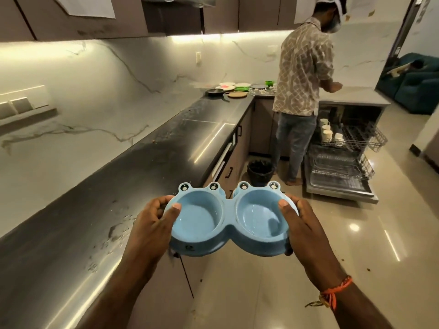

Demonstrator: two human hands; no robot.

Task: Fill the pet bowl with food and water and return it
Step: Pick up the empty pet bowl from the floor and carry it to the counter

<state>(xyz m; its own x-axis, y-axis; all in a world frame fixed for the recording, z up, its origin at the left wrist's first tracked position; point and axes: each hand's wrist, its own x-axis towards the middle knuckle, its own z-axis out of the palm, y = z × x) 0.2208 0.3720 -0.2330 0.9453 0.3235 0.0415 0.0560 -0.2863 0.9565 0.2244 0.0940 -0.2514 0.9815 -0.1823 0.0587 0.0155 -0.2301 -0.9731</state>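
Head camera shows the dark tabletop [133, 162] along the left. Beside its near edge, above the floor, the empty blue pet bowl [231, 222] is kept level, left hand [152, 224] and right hand [301, 226] each gripping one end for carrying.

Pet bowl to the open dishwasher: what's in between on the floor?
Head view: past the pet bowl, held by left hand and right hand, only bare glossy floor reaches the dishwasher.
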